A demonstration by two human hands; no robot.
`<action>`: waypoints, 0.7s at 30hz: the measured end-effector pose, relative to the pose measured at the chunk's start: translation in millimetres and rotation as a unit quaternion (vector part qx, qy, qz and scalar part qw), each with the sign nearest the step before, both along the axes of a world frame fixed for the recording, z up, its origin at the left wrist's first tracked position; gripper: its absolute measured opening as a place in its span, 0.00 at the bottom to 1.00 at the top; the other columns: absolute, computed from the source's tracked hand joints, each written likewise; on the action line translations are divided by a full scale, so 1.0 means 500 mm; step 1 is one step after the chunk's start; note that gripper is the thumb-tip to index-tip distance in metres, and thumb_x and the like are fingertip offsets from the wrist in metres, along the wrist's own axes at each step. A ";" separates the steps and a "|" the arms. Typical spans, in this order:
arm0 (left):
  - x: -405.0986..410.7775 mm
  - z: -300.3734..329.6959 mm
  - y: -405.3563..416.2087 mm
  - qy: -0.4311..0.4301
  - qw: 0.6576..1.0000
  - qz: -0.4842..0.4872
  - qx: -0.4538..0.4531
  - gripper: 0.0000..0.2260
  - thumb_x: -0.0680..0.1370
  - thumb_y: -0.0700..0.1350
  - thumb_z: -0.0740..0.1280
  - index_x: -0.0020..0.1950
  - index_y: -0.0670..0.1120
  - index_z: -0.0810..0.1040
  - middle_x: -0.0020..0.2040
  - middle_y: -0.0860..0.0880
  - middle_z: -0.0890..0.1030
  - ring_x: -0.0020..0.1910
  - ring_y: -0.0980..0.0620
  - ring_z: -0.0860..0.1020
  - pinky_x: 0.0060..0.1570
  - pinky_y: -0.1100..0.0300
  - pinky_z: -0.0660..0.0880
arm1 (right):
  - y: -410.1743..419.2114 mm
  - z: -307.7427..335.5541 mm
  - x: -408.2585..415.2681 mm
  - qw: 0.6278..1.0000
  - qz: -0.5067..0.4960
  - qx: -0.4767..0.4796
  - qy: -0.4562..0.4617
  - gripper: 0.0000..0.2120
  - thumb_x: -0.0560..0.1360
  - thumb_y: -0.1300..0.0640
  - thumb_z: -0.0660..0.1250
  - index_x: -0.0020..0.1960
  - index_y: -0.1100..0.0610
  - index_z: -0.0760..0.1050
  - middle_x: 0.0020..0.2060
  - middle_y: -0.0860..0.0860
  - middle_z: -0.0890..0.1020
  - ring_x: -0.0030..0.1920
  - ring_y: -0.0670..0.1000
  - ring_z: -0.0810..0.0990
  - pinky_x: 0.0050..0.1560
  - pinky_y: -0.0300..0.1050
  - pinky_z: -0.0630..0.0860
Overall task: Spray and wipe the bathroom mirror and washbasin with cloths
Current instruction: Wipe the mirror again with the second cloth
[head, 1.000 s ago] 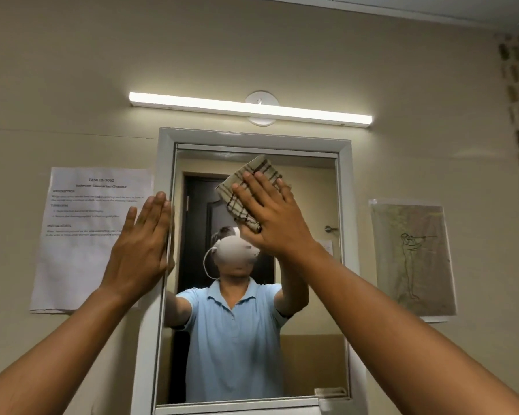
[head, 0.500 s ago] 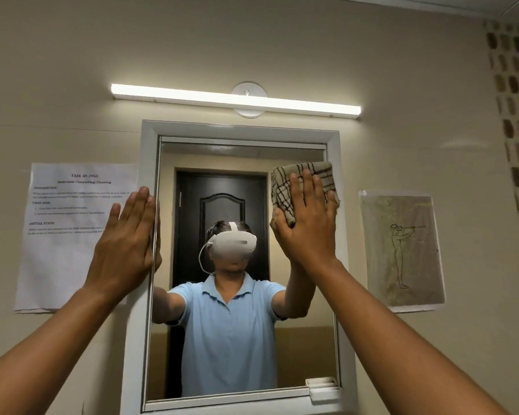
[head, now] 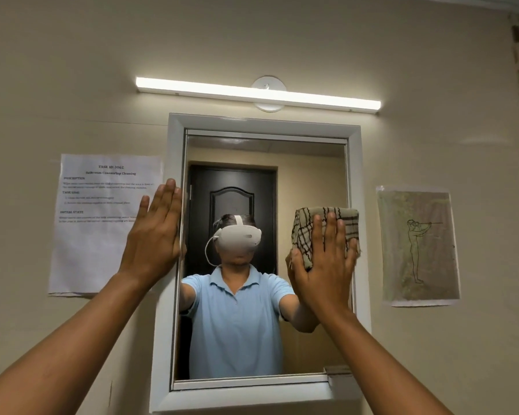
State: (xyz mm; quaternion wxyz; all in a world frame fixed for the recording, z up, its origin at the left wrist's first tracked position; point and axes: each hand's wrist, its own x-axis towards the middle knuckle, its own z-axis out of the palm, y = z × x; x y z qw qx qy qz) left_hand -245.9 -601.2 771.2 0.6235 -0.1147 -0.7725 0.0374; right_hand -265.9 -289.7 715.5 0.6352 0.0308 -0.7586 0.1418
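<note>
Head view. A folded beige cloth with dark check lines (head: 327,232) lies flat against the right side of the white-framed rectangular wall mirror (head: 264,295), beside the right frame edge at mid-height. The right hand (head: 324,265) presses it there with straight, spread fingers, the thumb at the cloth's left edge. The left hand (head: 155,235), flat and holding nothing, rests on the mirror's left frame edge. The cloth looks soft, light and limp; it is likely best driven by a broad palm over its middle, since a loose corner could unfold or slip on smooth glass. The mirror is rigid and breakable, so moderate pressure seems wise. Hidden: the washbasin, any spray bottle and any second cloth lie outside the view; wetness or streaks on the glass cannot be made out.
</note>
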 end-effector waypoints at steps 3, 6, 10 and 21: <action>-0.001 0.000 -0.001 0.002 1.000 -0.001 -0.001 0.39 0.70 0.41 0.60 0.79 0.41 0.49 0.80 0.41 0.49 0.79 0.45 0.48 0.77 0.45 0.50 | -0.028 0.072 -0.001 1.000 0.005 -0.009 0.005 0.35 0.78 0.39 0.49 0.80 0.50 0.43 0.80 0.52 0.45 0.79 0.54 0.42 0.76 0.63 0.47; -0.002 0.000 -0.002 0.002 1.000 -0.012 0.003 0.38 0.70 0.40 0.59 0.79 0.40 0.49 0.80 0.41 0.50 0.79 0.45 0.48 0.77 0.44 0.51 | -0.072 0.151 -0.002 1.000 0.014 -0.004 0.011 0.35 0.78 0.39 0.49 0.80 0.50 0.41 0.79 0.52 0.42 0.79 0.53 0.39 0.76 0.62 0.44; -0.001 -0.002 -0.002 0.000 1.000 -0.029 0.003 0.36 0.72 0.40 0.57 0.79 0.40 0.50 0.80 0.41 0.49 0.79 0.46 0.48 0.77 0.44 0.52 | -0.150 0.225 -0.007 0.999 0.016 0.035 0.019 0.36 0.79 0.39 0.51 0.79 0.50 0.39 0.79 0.52 0.42 0.79 0.54 0.39 0.76 0.62 0.43; -0.009 -0.014 -0.015 -0.007 0.997 -0.071 -0.007 0.30 0.78 0.41 0.56 0.79 0.39 0.48 0.80 0.40 0.48 0.79 0.45 0.47 0.77 0.44 0.51 | -0.331 0.221 0.002 0.982 0.031 0.185 0.033 0.35 0.78 0.37 0.45 0.80 0.51 0.44 0.79 0.55 0.46 0.79 0.55 0.43 0.75 0.65 0.46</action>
